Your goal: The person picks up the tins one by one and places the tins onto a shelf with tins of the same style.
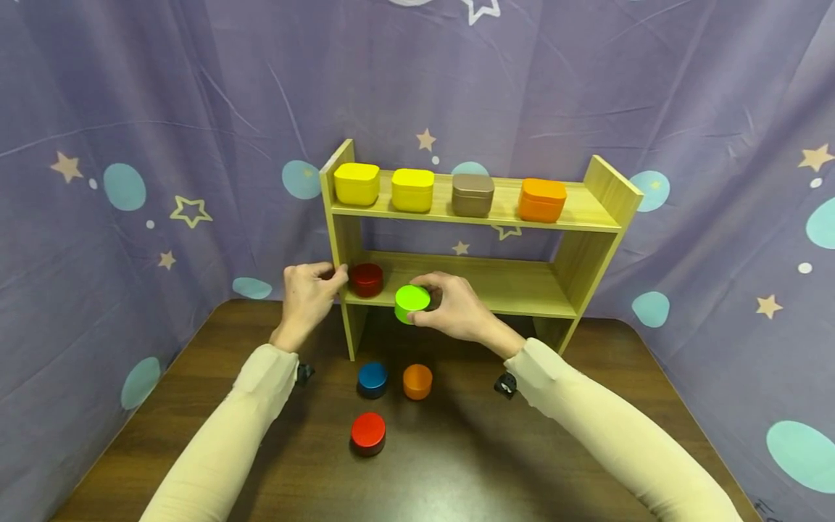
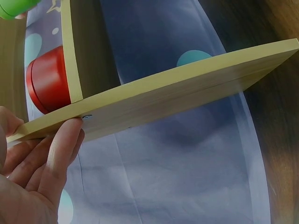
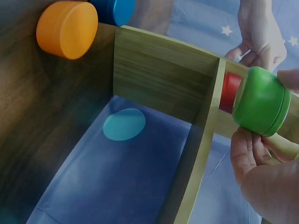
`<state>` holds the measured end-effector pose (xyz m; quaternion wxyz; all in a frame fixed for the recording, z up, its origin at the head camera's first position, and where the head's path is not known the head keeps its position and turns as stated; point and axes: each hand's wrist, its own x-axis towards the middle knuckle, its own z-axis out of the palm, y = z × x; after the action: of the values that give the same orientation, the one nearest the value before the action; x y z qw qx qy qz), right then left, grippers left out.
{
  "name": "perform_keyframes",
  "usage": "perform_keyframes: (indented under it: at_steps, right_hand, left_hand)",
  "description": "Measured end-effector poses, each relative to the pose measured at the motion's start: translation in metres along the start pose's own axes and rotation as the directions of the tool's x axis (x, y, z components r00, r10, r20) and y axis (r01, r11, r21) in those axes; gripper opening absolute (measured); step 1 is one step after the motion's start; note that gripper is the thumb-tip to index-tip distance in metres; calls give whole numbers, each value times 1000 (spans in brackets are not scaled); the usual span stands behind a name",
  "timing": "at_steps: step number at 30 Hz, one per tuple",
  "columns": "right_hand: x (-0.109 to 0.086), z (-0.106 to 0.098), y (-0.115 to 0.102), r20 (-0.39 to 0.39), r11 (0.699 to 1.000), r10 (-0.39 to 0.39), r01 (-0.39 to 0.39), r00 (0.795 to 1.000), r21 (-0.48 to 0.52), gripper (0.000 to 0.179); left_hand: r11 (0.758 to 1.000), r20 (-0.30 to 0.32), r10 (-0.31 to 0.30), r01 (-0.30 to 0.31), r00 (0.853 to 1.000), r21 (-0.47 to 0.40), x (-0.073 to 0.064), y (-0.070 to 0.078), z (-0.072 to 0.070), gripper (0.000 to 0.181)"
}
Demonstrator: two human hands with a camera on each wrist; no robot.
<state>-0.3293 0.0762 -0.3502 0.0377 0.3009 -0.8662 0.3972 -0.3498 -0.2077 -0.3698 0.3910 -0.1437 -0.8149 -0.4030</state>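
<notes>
The two hands were apart. The right hand [image 1: 457,308] pinched a green tub [image 1: 412,303] between thumb and fingers, in front of the lower shelf [image 1: 470,283] and near the dark red tin [image 1: 367,280] standing on it. The left hand [image 1: 308,293] touched the unit's side panel [image 2: 177,95]; whether it gripped I cannot tell. Only the left wrist view showed that panel's outer face — a fingertip lay there beside a small screw [image 2: 87,117]. The right wrist view gave the tub's side and a seam, where the head view gave mostly its top. Only the head view took in the top row of four boxes [image 1: 472,196] and the bright red tin [image 1: 368,433] on the table [image 1: 509,464], near a blue tin [image 1: 372,380] and an orange tub [image 1: 417,382].
</notes>
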Motion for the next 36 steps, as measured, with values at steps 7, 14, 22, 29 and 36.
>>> perform_keyframes:
  at_steps: [7, 14, 22, 29, 36]
  right_hand:
    - [12, -1, 2, 19, 1000, 22, -22, 1000, -5, 58]
    - [20, -2, 6, 30, 999, 40, -39, 999, -3, 60]
    - [30, -2, 6, 33, 998, 64, -63, 997, -16, 59]
    - [38, -3, 11, 37, 997, 77, -76, 996, -35, 61]
    - [44, -2, 14, 58, 994, 109, -108, 992, -15, 64]
  left_hand:
    - [1000, -1, -1, 1, 1000, 5, -1, 0, 0, 51]
    - [1000, 19, -8, 8, 1000, -3, -2, 1, 0, 51]
    - [1000, 16, -7, 7, 1000, -2, -1, 1, -1, 52]
    - [1000, 13, -16, 16, 1000, -7, -2, 1, -1, 54]
    - [1000, 6, -1, 2, 1000, -10, -1, 1, -1, 55]
